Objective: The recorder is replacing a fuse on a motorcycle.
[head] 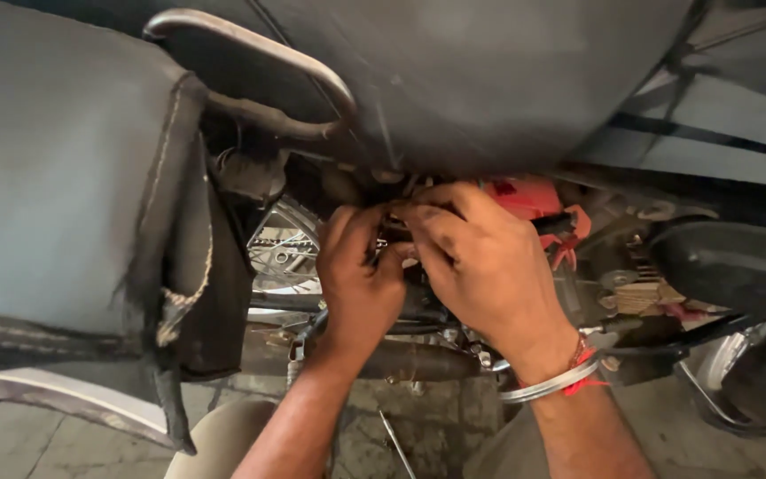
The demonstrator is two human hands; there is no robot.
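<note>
Two hands pressed close together under a motorbike seat (489, 80). Left hand (358, 275) curled up, fingers bent in around some small dark part (398, 232), hard to see what. Right hand (480, 266) just beside it, touching it, fingers bent and pinching at the same spot. Cannot tell just what each one grips. Red plastic piece (525, 197) right behind the right hand's fingers. Silver bangle (550, 385) and red thread (585, 383) on the right wrist. Spoked wheel (281, 253) past the left hand. Torn seat cover (175, 293) hanging far off to the left. Grey floor (427, 426) down below both arms.
</note>
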